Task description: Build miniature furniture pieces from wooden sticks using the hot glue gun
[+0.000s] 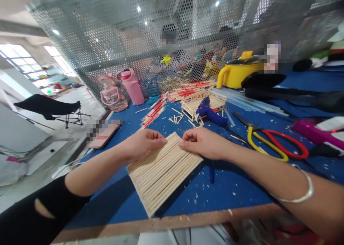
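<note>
Beside far corner of stick panel (163, 177), one edge pinched between thumb and curled fingers of left hand (143, 144), adjoining edge likewise by right hand (201, 142); fingertips underneath hidden. Panel held over blue table (223, 198), near corner towards table's front. Pressure best kept light and even, sticks not flexed mid-span, both edges supported together. Beyond: blue glue gun (212, 115) laid before railed stick frame (217, 102), contact unclear; nozzle best treated as hot. Scissors (250, 133) laid farther right.
</note>
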`<state>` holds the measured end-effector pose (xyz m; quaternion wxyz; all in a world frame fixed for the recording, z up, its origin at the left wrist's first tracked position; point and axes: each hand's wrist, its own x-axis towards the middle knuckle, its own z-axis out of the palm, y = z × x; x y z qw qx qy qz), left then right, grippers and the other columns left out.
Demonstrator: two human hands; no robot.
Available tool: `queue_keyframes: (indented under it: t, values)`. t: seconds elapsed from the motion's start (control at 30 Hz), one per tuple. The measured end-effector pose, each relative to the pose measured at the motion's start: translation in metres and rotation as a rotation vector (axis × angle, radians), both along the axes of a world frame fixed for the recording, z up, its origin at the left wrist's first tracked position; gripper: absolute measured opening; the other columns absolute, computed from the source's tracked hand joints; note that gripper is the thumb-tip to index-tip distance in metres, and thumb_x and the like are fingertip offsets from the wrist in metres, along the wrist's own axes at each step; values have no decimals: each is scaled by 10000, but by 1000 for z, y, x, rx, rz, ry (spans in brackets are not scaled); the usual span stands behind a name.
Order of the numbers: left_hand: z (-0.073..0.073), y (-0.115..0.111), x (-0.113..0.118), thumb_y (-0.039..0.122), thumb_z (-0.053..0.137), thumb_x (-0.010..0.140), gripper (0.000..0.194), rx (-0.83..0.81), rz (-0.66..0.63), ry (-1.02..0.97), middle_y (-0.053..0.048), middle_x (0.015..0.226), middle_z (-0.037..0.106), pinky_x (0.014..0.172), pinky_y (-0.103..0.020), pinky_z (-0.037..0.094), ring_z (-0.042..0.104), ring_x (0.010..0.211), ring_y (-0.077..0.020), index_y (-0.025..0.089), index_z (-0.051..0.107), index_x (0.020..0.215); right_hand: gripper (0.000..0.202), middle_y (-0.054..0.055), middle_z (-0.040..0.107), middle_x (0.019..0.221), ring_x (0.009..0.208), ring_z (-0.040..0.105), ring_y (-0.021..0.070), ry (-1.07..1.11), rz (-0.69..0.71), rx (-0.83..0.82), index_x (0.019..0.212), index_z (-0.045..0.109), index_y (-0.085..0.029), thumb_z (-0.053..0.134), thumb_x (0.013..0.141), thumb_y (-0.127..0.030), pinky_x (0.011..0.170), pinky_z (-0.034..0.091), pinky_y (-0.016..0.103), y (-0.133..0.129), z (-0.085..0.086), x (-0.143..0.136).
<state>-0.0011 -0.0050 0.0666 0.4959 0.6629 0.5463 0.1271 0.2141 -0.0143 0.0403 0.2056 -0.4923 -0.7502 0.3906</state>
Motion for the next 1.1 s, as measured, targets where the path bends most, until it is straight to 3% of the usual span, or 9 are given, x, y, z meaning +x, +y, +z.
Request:
queue_keyframes:
  t: [0.13, 0.2, 0.33, 0.57, 0.63, 0.8, 0.87, 0.97, 1.1]
  values:
    - [-9, 7, 2, 481, 644, 714, 334, -193, -98, -38, 22, 587, 574, 443, -201, 282, 452, 475, -75, 149, 651, 758, 227, -12, 532, 592, 526, 429, 86, -81, -13, -17, 679, 580, -152, 589, 744, -369, 443, 282, 199, 0, -6, -6]
    - [-9, 14, 8, 494, 656, 701, 353, -300, -88, -76, 28, 537, 552, 433, -209, 267, 437, 451, -71, 142, 640, 695, 226, -18, 524, 580, 512, 423, 83, -60, -19, -25, 664, 576, -154, 598, 733, -368, 440, 284, 198, 1, -9, -7]
    - [-12, 25, 20, 519, 707, 637, 409, -306, -20, -124, 37, 460, 518, 416, -230, 227, 384, 400, -60, 140, 573, 559, 230, -19, 524, 569, 500, 425, 85, -34, -32, -28, 667, 581, -158, 599, 726, -380, 430, 280, 201, 3, -12, -7]
    - [-22, 26, 19, 489, 722, 637, 357, -396, -26, -197, -7, 624, 659, 462, -240, 287, 478, 457, -87, 144, 637, 674, 226, -12, 533, 578, 514, 427, 91, -50, -55, -54, 663, 585, -160, 603, 717, -379, 427, 282, 202, 2, -13, -7]
    - [-21, 27, 18, 503, 716, 638, 368, -366, -46, -173, 8, 582, 622, 450, -238, 261, 444, 443, -80, 148, 624, 656, 224, -10, 540, 583, 522, 434, 94, -55, -59, -54, 665, 587, -162, 605, 712, -380, 432, 289, 203, 2, -13, -7]
    - [-16, 28, 20, 639, 645, 633, 493, -140, -132, 51, 76, 413, 326, 425, -247, 156, 235, 393, -59, 171, 518, 545, 235, -16, 542, 581, 523, 429, 91, -82, -67, -44, 665, 600, -163, 603, 706, -395, 439, 291, 201, 3, -12, -7]
    - [-13, 26, 19, 669, 605, 650, 517, -53, -141, 151, 75, 411, 281, 426, -251, 148, 222, 398, -64, 176, 500, 533, 240, -18, 537, 579, 519, 425, 88, -80, -72, -40, 666, 606, -162, 600, 706, -399, 438, 284, 200, 3, -12, -7]
    - [-6, 23, 10, 651, 603, 664, 493, -59, -142, 210, 57, 445, 365, 435, -237, 209, 304, 426, -71, 169, 543, 578, 250, -22, 527, 567, 505, 417, 85, -63, -70, -40, 664, 612, -162, 597, 706, -408, 437, 274, 201, 4, -14, -7]
    - [2, 21, -7, 526, 720, 611, 388, -332, -185, 116, 48, 556, 517, 543, -227, 376, 456, 526, -87, 168, 623, 724, 267, -25, 511, 552, 495, 403, 87, -53, -88, -63, 653, 604, -165, 613, 682, -430, 431, 267, 207, 5, -16, -7]
